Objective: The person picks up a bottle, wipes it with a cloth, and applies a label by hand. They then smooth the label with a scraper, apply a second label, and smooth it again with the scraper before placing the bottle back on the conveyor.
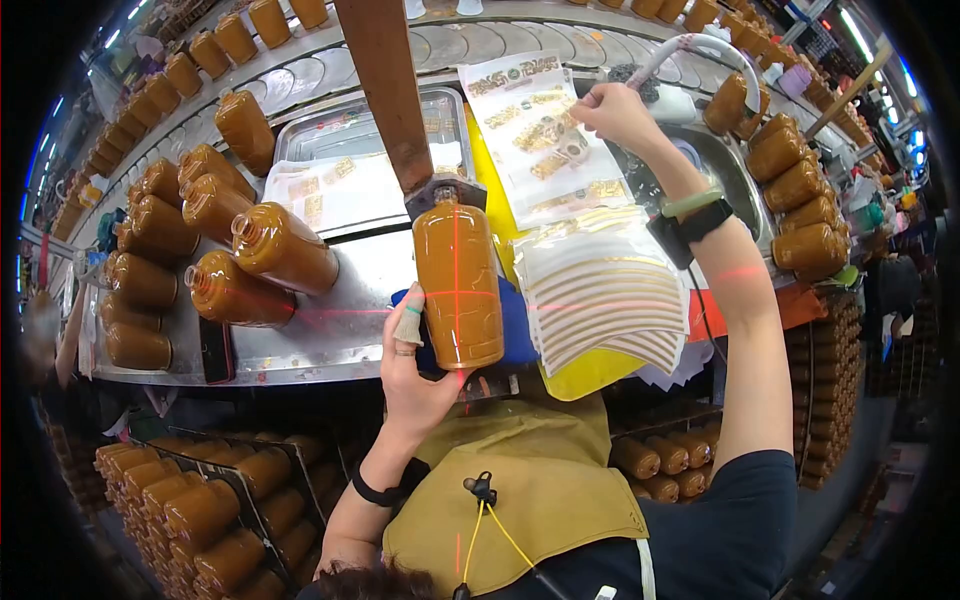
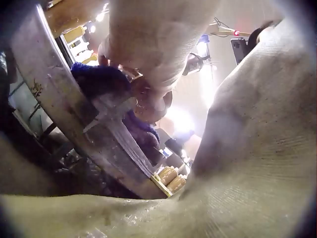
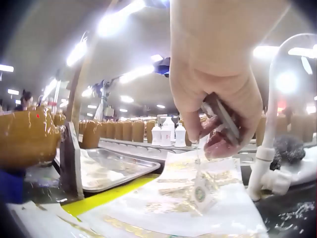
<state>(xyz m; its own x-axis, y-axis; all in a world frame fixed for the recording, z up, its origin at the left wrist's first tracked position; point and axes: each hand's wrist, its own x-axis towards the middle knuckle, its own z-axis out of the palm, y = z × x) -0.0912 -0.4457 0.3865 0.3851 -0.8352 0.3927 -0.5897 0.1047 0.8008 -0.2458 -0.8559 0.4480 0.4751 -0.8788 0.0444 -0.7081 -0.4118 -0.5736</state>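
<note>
A glossy brown bottle [image 1: 458, 285] lies with its neck against a bracket [image 1: 446, 194] on a wooden post. My left hand [image 1: 415, 375] holds it, fingers along its left side and thumb at its base. Over a white sheet with gold prints [image 1: 545, 130], my right hand [image 1: 618, 115] has its fingers curled. In the right wrist view this hand [image 3: 218, 89] pinches a thin clear decal with a green mark [image 3: 200, 192] and keeps a grey flat tool [image 3: 225, 119] inside its fingers. The left wrist view shows the left hand [image 2: 153, 44] close up; its contact is unclear.
Several brown bottles [image 1: 285, 248] stand on the metal table at left, others [image 1: 800, 185] at right. A metal tray [image 1: 450, 110] lies behind the post. Gold-edged strips [image 1: 605, 290] cover a yellow board [image 1: 590, 375]. A sink [image 1: 725, 150] with a white curved pipe [image 1: 690, 42] is at right.
</note>
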